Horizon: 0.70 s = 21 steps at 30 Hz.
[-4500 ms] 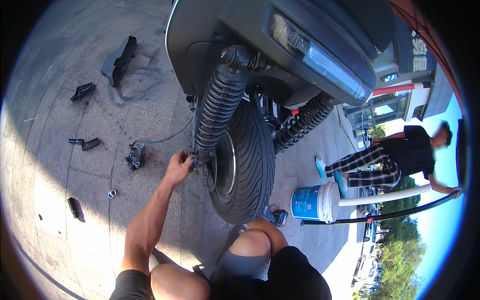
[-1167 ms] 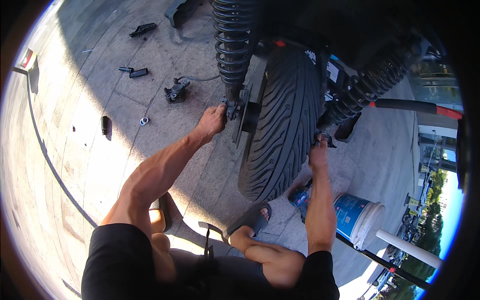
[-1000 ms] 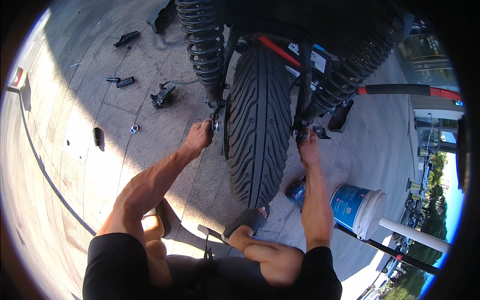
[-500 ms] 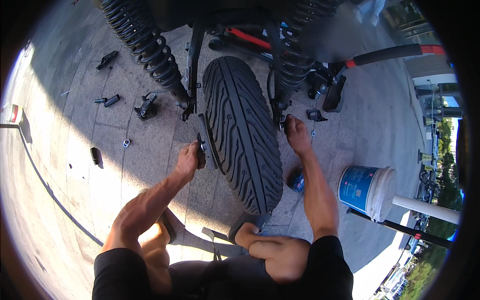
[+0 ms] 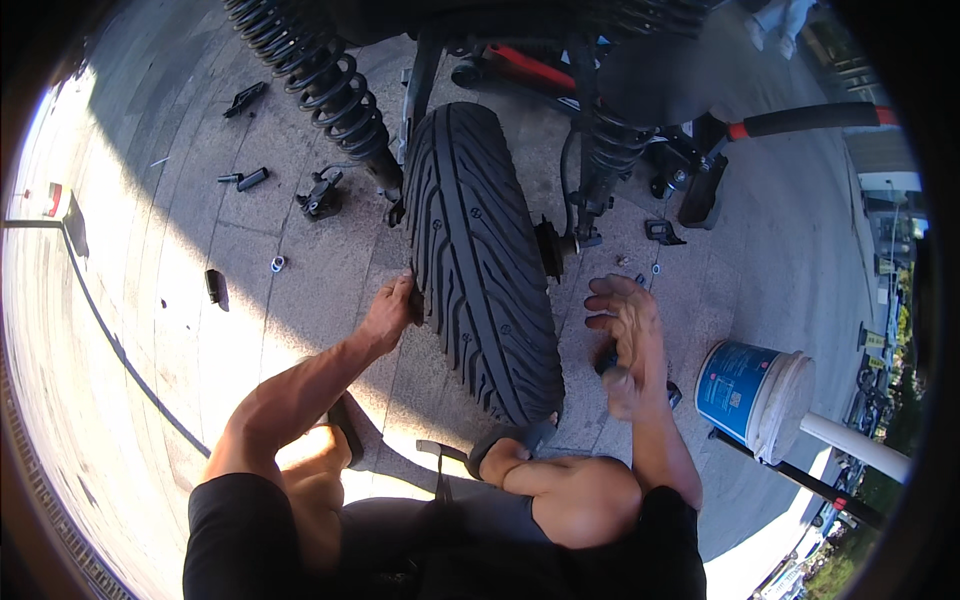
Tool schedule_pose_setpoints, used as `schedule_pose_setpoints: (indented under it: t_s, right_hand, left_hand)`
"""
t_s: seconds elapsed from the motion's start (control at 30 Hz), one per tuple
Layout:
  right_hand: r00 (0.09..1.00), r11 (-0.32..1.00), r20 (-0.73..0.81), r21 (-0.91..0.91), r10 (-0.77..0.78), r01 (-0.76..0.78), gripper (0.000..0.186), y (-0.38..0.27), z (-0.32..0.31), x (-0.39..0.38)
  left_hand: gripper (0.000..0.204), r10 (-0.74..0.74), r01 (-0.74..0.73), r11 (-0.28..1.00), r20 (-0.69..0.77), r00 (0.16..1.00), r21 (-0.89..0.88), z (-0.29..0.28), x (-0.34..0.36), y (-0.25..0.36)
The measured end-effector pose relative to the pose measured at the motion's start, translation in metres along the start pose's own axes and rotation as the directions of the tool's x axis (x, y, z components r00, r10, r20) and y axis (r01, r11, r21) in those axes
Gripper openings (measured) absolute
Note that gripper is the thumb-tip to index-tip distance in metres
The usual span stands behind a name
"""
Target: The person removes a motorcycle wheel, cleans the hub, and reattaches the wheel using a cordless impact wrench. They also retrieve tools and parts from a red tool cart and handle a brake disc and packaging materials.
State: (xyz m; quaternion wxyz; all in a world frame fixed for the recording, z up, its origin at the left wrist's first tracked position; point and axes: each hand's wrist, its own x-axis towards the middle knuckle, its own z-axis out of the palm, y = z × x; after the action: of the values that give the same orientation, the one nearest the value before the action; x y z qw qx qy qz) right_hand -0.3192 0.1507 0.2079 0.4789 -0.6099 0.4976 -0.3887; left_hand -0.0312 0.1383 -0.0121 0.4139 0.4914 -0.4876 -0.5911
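Observation:
A black motor-scooter wheel [image 5: 475, 260] with a grooved tyre stands in front of me, tilted, below two black coil-spring shock absorbers [image 5: 325, 95]. At the wheel's left side, my left hand [image 5: 390, 315] is closed on it, the fingertips partly hidden by the tyre. The hub and axle [image 5: 555, 248] stick out on the right, close to the lower end of the right shock. My right hand [image 5: 628, 330] is apart from the wheel, fingers spread and curved, palm towards the tyre, with nothing held. Behind that hand a dark round object is mostly covered.
A brake caliper [image 5: 320, 195] and several small dark parts lie on the paving to the left, with a metal nut [image 5: 279, 264]. To the right are a blue-and-white bucket [image 5: 755, 400], a black bracket [image 5: 663, 232] and a red-and-black bar [image 5: 810, 115]. My feet flank the wheel's lower end.
My right hand has let go beside the right shock and dropped back, opening. The wheel has turned: its disc on the left is now hidden, and the hub shows on the right.

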Motion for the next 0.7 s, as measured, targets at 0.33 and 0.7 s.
schedule_pose_setpoints:
  t_s: [0.33, 0.7]
  right_hand:
    - [0.974, 0.643, 0.174, -0.731, -0.145, 0.226, 0.125, -0.014, 0.052, -0.030]
    - [0.991, 0.628, -0.119, -0.776, -0.060, -0.055, 0.117, -0.028, 0.057, -0.048]
  left_hand:
    - [0.044, -0.503, 0.528, 0.788, 0.163, 0.849, -0.315, 0.001, -0.001, 0.044]
    - [0.054, -0.549, 0.674, 0.703, 0.428, 0.718, -0.228, 0.011, 0.005, 0.045]
